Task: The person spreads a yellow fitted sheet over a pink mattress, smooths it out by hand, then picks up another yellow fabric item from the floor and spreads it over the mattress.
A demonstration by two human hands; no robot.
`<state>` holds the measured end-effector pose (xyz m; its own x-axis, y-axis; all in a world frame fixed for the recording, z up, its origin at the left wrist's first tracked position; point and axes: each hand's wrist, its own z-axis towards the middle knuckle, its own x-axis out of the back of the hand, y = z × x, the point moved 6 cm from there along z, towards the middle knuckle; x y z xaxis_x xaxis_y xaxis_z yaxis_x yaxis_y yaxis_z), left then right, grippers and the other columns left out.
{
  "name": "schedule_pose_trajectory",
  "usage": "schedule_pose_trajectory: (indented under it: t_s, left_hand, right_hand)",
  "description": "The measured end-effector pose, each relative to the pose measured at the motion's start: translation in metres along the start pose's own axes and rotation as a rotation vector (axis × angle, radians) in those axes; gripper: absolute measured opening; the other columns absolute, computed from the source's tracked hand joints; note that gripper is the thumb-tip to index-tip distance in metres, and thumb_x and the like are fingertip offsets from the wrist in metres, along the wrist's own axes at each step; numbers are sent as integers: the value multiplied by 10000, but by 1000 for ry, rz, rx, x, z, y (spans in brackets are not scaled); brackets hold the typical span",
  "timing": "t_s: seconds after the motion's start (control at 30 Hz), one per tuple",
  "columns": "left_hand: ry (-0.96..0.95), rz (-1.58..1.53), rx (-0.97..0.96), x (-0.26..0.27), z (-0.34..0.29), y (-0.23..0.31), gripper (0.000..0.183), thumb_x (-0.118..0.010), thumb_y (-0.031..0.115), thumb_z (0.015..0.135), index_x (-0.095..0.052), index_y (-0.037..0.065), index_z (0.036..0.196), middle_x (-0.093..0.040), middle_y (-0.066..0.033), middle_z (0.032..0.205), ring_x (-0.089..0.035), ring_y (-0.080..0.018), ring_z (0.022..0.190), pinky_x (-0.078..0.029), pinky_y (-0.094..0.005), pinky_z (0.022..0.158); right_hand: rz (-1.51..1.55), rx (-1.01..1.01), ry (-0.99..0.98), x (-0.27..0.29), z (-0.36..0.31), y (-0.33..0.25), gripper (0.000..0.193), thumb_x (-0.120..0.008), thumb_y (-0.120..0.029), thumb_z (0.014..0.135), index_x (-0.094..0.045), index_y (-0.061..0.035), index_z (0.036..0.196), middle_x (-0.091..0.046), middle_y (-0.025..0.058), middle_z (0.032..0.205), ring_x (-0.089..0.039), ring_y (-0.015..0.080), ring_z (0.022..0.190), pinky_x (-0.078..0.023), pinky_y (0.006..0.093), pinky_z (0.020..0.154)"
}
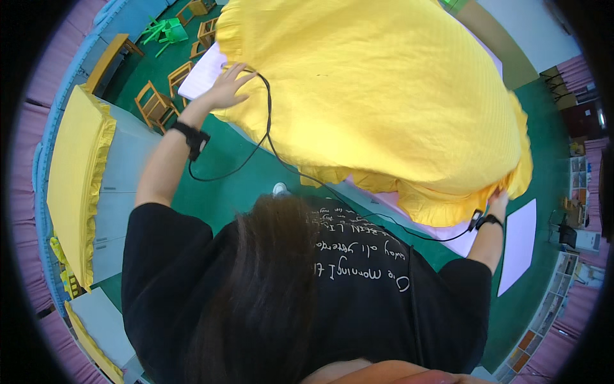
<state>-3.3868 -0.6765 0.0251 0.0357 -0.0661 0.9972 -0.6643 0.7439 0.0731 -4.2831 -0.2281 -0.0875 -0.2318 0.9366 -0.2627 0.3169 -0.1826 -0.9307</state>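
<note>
A large yellow cloth [377, 89] with a ruffled border billows over a table with pale lilac edges [203, 72]. My left hand [227, 88] is at the cloth's left edge, open, its fingers spread and the palm holding nothing I can see. At the right front corner my right hand [497, 201] is closed on the ruffled hem, its fingertips partly hidden in the folds. Black bands sit on both wrists, and a black cable [268, 105] joined to them runs across the cloth's near side.
Wooden chairs [153, 105] and a green plastic chair [167, 31] stand on the green floor at the far left. Another yellow ruffled cloth [80, 185] covers a pale cabinet [115, 211] on the left. To the right are a lilac panel [518, 246] and shelves [540, 313].
</note>
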Motion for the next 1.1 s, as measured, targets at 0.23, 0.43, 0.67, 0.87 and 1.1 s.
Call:
schedule_pose_trajectory:
  t_s: [0.23, 0.43, 0.67, 0.87, 1.1]
  left_hand:
    - [354, -454, 502, -93, -150, -47, 732, -613, 173, 767, -197, 149, 1369, -121, -221, 1381, -186, -392, 1258, -216, -425, 1027]
    - [276, -932, 608, -177, -197, -82, 438, -558, 103, 781, -438, 87, 1203, -355, -155, 1248, -397, -294, 1120, -344, -362, 947]
    - [667, -1016, 565, -101, -213, -154, 279, -489, 68, 822, -535, 73, 1097, -472, -76, 1158, -436, -210, 1105, -361, -313, 914]
    - [474, -514, -85, 37, -149, -54, 387, -531, 114, 782, -506, 148, 1167, -451, -53, 1237, -358, -246, 1211, -237, -425, 1024]
    - [157, -49, -359, -38, -112, 0, 320, -605, 226, 703, -535, 131, 1001, -483, -30, 1121, -377, -196, 1185, -88, -636, 997]
  right_hand:
    - [-120, -218, 432, 37, -175, 32, 322, -474, -430, 843, -542, -115, 854, -543, 1, 670, -435, 104, 534, -395, 272, 515]
    - [-89, -193, 117, -47, -286, 75, 229, -502, -347, 852, -553, -130, 902, -580, 12, 760, -490, 147, 617, -421, 283, 585]
    - [-535, 107, -99, -129, -379, 155, 161, -516, -168, 846, -573, -18, 855, -567, 52, 799, -524, 138, 736, -422, 229, 701]
    - [-1004, 517, -273, -237, -489, 172, 218, -610, -162, 798, -559, 3, 931, -511, 94, 937, -535, 160, 790, -444, 273, 735]
    - [-942, 296, -257, -244, -482, 200, 241, -622, -144, 769, -552, 18, 933, -459, 96, 969, -530, 119, 707, -435, 245, 629]
